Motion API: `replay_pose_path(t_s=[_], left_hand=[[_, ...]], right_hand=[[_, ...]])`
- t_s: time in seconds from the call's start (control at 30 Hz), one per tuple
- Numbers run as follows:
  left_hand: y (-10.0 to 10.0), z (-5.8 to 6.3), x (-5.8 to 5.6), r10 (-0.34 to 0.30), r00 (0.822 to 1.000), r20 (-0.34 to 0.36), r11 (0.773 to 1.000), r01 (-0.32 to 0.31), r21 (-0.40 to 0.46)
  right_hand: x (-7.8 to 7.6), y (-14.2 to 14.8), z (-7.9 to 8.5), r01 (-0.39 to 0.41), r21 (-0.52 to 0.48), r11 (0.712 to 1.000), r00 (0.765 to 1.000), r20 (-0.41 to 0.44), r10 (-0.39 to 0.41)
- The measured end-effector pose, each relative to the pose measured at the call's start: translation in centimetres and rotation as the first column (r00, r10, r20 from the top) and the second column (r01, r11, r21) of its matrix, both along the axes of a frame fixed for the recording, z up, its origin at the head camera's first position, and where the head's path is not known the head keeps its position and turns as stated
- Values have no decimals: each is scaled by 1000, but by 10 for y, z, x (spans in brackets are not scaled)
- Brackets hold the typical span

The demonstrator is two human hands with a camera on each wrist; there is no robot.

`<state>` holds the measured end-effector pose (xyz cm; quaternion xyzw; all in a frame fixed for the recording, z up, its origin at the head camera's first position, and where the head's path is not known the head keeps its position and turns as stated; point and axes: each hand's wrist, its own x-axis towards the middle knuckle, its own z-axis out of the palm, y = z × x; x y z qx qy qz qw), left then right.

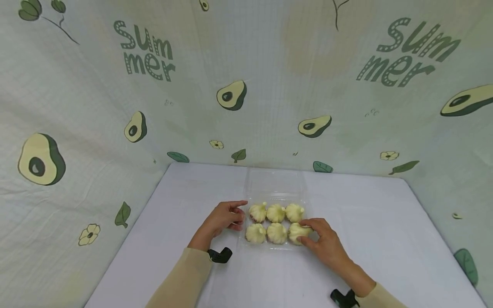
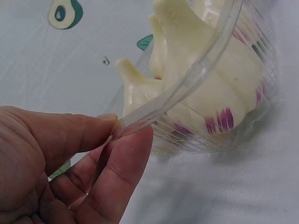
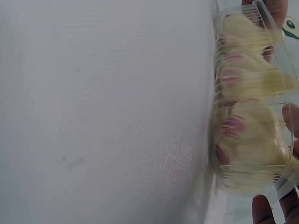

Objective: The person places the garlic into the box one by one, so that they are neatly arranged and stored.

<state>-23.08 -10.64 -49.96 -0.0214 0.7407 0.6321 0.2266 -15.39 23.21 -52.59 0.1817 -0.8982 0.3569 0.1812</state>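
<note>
A clear plastic clamshell container (image 1: 275,247) lies on the table, holding several pale garlic bulbs (image 1: 276,233) in two rows. My left hand (image 1: 227,217) is at its left side; in the left wrist view, thumb and fingers pinch the container's rim (image 2: 159,105). My right hand (image 1: 325,244) reaches in from the right, thumb and fingers around the near-right garlic bulb (image 1: 297,233), which sits in the container. Purple streaks mark the bulbs low down in both wrist views. Only parts of the right fingers (image 3: 262,211) show at the right wrist view's edge.
The container's transparent lid (image 1: 275,184) is folded back, flat toward the rear of the table. A white cloth covers the table (image 1: 366,214). Behind and beside it hangs a printed curtain (image 1: 269,55) with avocados and lettering. Both wrists wear black camera mounts (image 1: 220,255).
</note>
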Motion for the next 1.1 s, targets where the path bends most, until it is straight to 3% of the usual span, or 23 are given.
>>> replay_pose_path(t_s=[0.7,0.87,1.1], left_hand=[[-1,-1,2,-9,1000,-17,1000,9,18],[-1,0,1,-6,1000,-7,1000,7,14],[-1,0,0,-4,1000,-2,1000,4,-6]], right_hand=[[2,1,0,-14,-38,999,1000,15,15],[-1,4,2,13,-129,992,998,57,-5],[-13,12,7,96,-284,954,990,128,-61]])
